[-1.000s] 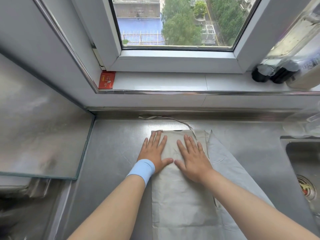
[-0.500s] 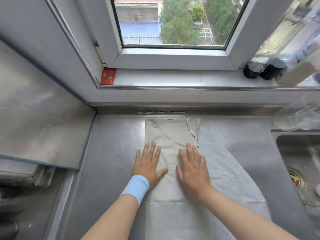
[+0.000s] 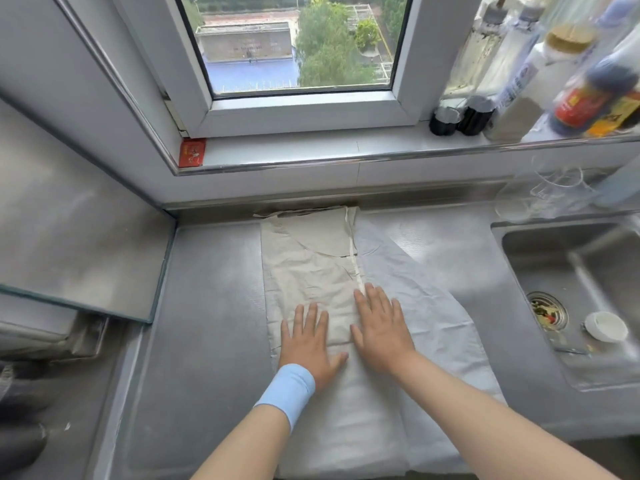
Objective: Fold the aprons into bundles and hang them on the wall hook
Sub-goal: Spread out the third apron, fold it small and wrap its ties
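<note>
A beige apron [image 3: 308, 258] lies folded into a long strip on the steel counter [image 3: 207, 306], its top end near the back wall. Its strap [image 3: 355, 258] runs down the right edge. Under it and to the right spreads a paler sheet of cloth [image 3: 426, 306]. My left hand [image 3: 308, 344], with a blue wristband, presses flat on the strip with straight fingers. Beside it, my right hand [image 3: 379, 323] lies flat on the strip's right edge. No wall hook is in view.
A sink [image 3: 571, 292] with a drain and a small white cap [image 3: 606, 326] sits to the right. Bottles [image 3: 568, 77] and two black caps stand on the window sill, with clear glassware [image 3: 550, 188] below them. A glass panel [image 3: 69, 244] stands at the left.
Both flat hands have slid along the apron strip toward me, from its top end to its middle. More of the strip's upper part now shows beyond the fingers.
</note>
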Demonstrator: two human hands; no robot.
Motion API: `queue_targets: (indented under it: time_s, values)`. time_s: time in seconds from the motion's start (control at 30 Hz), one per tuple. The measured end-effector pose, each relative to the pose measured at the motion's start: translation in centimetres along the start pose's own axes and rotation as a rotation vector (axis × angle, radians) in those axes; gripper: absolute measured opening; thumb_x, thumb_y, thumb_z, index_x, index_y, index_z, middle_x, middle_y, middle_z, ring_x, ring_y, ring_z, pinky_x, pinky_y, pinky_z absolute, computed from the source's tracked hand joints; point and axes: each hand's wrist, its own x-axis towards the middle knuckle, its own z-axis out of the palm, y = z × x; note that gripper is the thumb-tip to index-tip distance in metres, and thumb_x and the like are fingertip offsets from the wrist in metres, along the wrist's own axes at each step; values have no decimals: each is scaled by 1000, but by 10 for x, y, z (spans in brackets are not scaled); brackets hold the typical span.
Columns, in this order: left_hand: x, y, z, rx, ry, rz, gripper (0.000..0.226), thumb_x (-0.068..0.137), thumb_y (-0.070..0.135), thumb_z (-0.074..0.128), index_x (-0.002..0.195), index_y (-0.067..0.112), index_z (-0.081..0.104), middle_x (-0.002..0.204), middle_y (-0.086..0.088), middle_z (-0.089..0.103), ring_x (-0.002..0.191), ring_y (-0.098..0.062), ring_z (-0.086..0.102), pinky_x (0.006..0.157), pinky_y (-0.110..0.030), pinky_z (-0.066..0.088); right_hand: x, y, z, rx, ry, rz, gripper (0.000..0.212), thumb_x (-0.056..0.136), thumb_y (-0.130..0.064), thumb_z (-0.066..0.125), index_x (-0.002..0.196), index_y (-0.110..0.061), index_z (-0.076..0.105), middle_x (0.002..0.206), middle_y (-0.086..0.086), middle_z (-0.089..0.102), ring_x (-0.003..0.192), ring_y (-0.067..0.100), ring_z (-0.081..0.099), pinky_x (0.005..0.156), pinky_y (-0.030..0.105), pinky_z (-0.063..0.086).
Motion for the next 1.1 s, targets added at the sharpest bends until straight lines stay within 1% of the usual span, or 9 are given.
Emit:
queue_targets:
  time_s: [0.07,0.2,0.3,0.43,0.53,0.67,0.77,0.93,1.1]
  values:
    - [4,-7,6,41,-77,-7,97,83,75,29,151,24,-17,155,0,-33,142,-26,-31,116,-54,-13,-20,5,5,28,-20,3,78,83,-52,32,150,-12,35,157,15,33,143,34,35,109,58,34]
    - [23,-11,-7,38,-133,-17,101,83,76,33,150,24,-22,153,1,-36,141,-24,-33,116,-55,-12,-44,18,11,23,-127,21,93,76,-63,6,157,-22,-6,164,5,-15,152,23,-12,119,55,-2]
    - [28,-6,-15,48,-145,-60,100,85,72,38,151,23,-18,156,0,-31,144,-23,-27,116,-54,-11,-37,23,7,-13,-158,7,85,90,-63,23,157,-24,-12,163,3,-21,150,20,-18,120,52,-5]
    - [0,23,-8,29,118,25,66,91,40,49,148,22,23,160,-8,11,146,-26,14,114,-43,19,-37,28,-7,27,-187,11,77,98,-49,39,158,-25,-2,165,3,-13,152,20,-12,121,51,0]
    - [-30,47,7,-48,250,169,46,84,28,56,129,26,48,141,0,42,128,-23,40,97,-37,36,-56,38,-12,79,-71,96,61,97,-37,44,152,-23,23,165,7,2,152,24,0,120,50,9]
    - [-58,87,14,-57,183,191,43,86,44,49,126,28,47,135,1,40,123,-24,38,93,-37,35,-106,74,-12,60,36,287,55,91,-32,53,143,-24,37,156,7,22,142,27,22,109,46,31]
    - [-72,106,27,-25,75,151,65,81,59,47,137,27,36,144,-3,31,131,-26,29,99,-42,33,-138,98,-9,92,29,469,61,86,-43,57,139,-22,37,146,8,30,132,28,30,100,45,39]
    - [-91,108,54,90,-92,131,99,83,73,36,153,24,-12,159,-2,-23,147,-26,-19,117,-54,-3,-163,113,-4,280,-15,651,95,69,-55,72,143,-21,24,137,8,30,127,29,35,94,42,45]
    - [-103,105,53,21,42,132,80,84,66,46,148,30,15,159,0,7,146,-23,6,115,-42,17,-167,120,-4,272,-13,693,78,70,-58,71,128,-17,39,123,5,56,113,28,59,90,39,43]
